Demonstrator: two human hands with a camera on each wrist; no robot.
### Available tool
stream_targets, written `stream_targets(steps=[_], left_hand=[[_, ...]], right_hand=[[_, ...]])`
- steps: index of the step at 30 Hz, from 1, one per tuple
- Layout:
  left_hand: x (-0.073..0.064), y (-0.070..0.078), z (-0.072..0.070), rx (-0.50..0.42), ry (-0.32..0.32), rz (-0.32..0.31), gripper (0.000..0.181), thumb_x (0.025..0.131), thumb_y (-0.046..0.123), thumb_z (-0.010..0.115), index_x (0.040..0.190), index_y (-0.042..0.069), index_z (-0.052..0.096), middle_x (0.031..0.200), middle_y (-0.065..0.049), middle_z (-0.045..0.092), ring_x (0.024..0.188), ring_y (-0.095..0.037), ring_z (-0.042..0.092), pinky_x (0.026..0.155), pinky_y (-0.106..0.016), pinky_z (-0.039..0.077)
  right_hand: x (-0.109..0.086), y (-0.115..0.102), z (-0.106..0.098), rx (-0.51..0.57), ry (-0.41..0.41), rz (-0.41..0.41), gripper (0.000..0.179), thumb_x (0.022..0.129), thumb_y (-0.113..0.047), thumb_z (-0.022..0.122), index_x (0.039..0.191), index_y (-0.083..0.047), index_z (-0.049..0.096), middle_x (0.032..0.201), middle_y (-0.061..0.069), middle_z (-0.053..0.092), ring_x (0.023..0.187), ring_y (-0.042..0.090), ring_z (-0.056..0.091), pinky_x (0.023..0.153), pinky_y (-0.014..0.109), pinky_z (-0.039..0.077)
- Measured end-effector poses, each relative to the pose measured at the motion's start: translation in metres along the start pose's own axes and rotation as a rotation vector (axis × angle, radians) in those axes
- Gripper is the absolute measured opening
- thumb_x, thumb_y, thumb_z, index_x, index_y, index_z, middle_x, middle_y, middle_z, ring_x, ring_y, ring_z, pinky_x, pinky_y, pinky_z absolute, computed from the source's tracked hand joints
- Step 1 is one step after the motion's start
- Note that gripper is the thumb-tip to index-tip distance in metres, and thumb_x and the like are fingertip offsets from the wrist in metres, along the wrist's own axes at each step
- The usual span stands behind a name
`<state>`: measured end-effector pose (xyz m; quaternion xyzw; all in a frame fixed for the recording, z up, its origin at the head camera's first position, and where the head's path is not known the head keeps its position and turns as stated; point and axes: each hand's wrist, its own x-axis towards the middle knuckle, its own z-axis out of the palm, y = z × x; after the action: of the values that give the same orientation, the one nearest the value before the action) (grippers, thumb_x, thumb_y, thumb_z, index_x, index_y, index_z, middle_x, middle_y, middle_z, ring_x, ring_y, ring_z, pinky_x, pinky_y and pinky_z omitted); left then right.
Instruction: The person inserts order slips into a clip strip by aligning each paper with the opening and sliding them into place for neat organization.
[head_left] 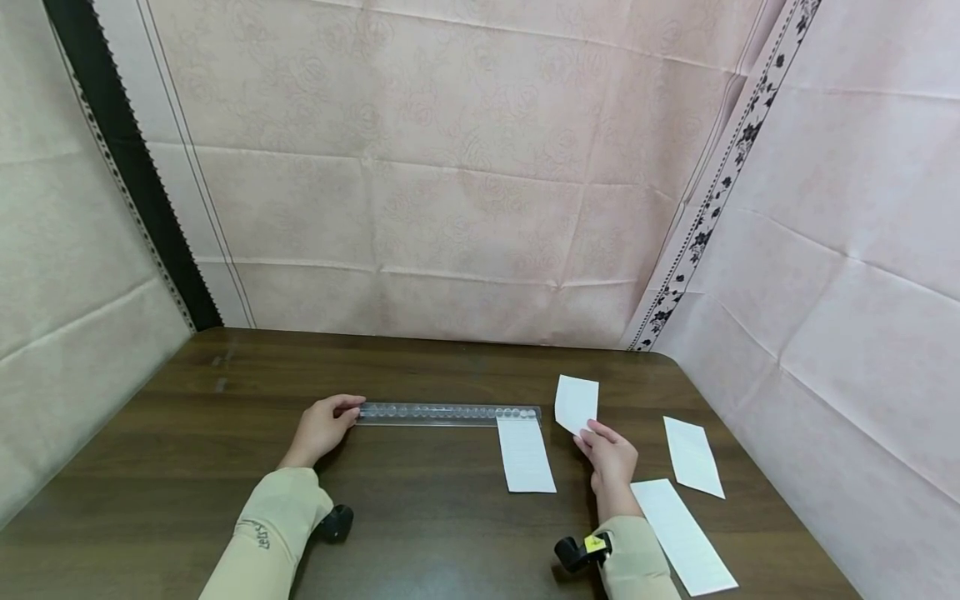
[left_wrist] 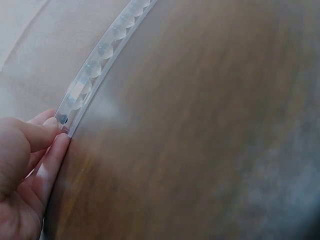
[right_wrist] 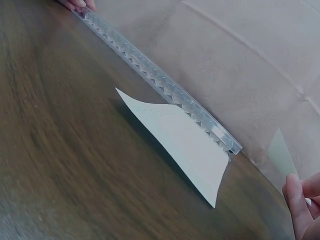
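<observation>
My left hand (head_left: 321, 431) pinches the left end of a long, clear, ruler-like plastic strip (head_left: 435, 414) with a row of round shapes along it. In the left wrist view, thumb and fingers grip the end of that strip (left_wrist: 93, 69). A white paper slip (head_left: 527, 454) extends toward me from the strip's right end; in the right wrist view this slip (right_wrist: 182, 142) bows up off the table. Farther right, my right hand (head_left: 611, 457) pinches a smaller white paper piece (head_left: 577, 403) by its lower corner, beyond the strip's right end.
Two more white paper pieces lie on the right side of the brown wooden table (head_left: 420, 533): a shorter one (head_left: 693, 456) and a longer one (head_left: 686, 537) by the right sleeve. Pale patterned cloth (head_left: 450, 167) hangs behind the table and at both sides.
</observation>
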<state>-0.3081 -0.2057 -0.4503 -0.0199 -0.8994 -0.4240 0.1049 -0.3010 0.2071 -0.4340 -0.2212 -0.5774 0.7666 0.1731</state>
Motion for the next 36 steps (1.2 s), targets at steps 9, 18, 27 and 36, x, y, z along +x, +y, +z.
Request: stream_targets(steps=[9, 18, 27, 36], left_hand=[[0.000, -0.001, 0.001, 0.000, 0.003, -0.003, 0.025, 0.094, 0.011, 0.055, 0.116, 0.004, 0.064, 0.111, -0.017, 0.062, 0.091, -0.026, 0.057, 0.083, -0.045, 0.046], [0.000, 0.001, 0.000, 0.001, 0.003, 0.003, 0.025, 0.094, 0.011, 0.055, 0.116, 0.004, 0.064, 0.110, -0.017, 0.063, 0.090, -0.025, 0.059, 0.080, -0.043, 0.048], [0.000, 0.001, 0.000, -0.008, 0.007, 0.014, 0.024, 0.094, 0.008, 0.055, 0.115, 0.002, 0.064, 0.105, -0.015, 0.064, 0.086, -0.022, 0.062, 0.077, -0.041, 0.050], [0.000, 0.001, -0.001, -0.009, 0.005, 0.013, 0.024, 0.093, 0.008, 0.055, 0.115, 0.002, 0.064, 0.106, -0.016, 0.064, 0.086, -0.023, 0.061, 0.078, -0.042, 0.049]], right_hand=[[-0.005, 0.001, 0.004, -0.030, -0.031, 0.012, 0.033, 0.078, 0.015, 0.062, 0.111, 0.018, 0.057, 0.114, 0.023, 0.052, 0.066, 0.011, 0.062, 0.064, 0.025, 0.054], [-0.010, 0.001, 0.008, -0.034, -0.056, 0.012, 0.034, 0.080, 0.012, 0.062, 0.113, 0.018, 0.056, 0.117, 0.025, 0.050, 0.065, 0.010, 0.061, 0.064, 0.024, 0.054], [-0.014, 0.001, 0.012, -0.053, -0.078, 0.017, 0.035, 0.081, 0.011, 0.061, 0.115, 0.016, 0.056, 0.121, 0.026, 0.047, 0.068, 0.010, 0.061, 0.065, 0.024, 0.053], [-0.018, 0.004, 0.017, -0.038, -0.077, 0.027, 0.035, 0.081, 0.012, 0.061, 0.116, 0.017, 0.056, 0.123, 0.028, 0.046, 0.067, 0.011, 0.061, 0.065, 0.024, 0.054]])
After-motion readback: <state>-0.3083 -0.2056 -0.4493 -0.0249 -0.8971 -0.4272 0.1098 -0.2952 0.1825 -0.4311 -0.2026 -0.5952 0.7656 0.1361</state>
